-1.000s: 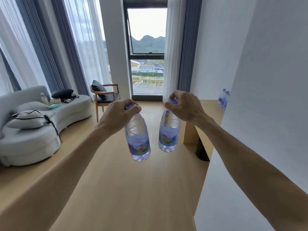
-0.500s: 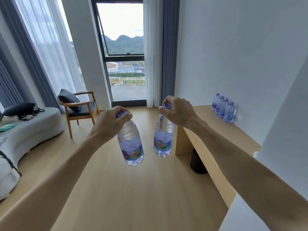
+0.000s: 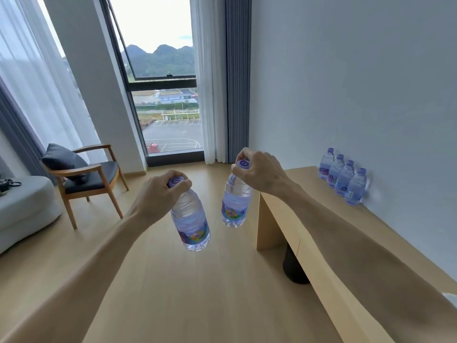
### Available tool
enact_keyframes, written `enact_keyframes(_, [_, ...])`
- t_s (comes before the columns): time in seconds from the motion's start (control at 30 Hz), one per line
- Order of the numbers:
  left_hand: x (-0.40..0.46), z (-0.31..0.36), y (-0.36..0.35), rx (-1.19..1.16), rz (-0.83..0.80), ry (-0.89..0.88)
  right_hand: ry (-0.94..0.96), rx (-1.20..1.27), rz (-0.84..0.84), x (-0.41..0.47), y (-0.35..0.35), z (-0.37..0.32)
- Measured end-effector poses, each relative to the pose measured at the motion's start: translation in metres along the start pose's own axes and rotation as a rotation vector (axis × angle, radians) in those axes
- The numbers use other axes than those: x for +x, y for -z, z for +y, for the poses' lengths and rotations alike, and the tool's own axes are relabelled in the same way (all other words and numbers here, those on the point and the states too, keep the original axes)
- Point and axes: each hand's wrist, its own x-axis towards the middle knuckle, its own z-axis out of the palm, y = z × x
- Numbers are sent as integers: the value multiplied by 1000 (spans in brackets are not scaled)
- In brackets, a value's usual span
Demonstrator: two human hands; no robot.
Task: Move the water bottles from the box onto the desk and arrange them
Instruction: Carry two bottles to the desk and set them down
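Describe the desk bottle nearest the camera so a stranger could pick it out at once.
Find the long wooden desk along the right wall. Four water bottles stand in a row against that wall. Yours is the nearest bottle, at the row's end, its label turned sideways.

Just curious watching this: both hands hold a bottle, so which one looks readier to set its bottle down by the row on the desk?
Probably the right hand. Its bottle hangs beside the desk end, nearer the row of four bottles. The left hand holds its bottle out over the floor.

Purple-capped clear bottles with multicoloured labels, pale wooden desk, grey curtain
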Motion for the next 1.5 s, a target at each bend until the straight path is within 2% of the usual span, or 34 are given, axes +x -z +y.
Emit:
enact_keyframes(0.27, [140,-61,-77,-153,-110,1,-177,-54,2,90,-34,88])
enact_keyframes(0.4, [215,-79,-119,-193,-207,-67,-292,-80,2,130,-44,132])
enact_keyframes(0.7, [348,-71,-230,-301,-465,-192,-575,-57,168,166,-22,229])
enact_keyframes(1.17, [407,36,-443,-348,-838,-349,-888,-158,263,111,68,392])
enact_keyframes(1.37, [407,73,-516,-267,-980,-428,-1011,-182,307,77,96,437])
enact_keyframes(1.5, [401,98,-558,-341,-1073,-454,-1111,-209,342,53,107,461])
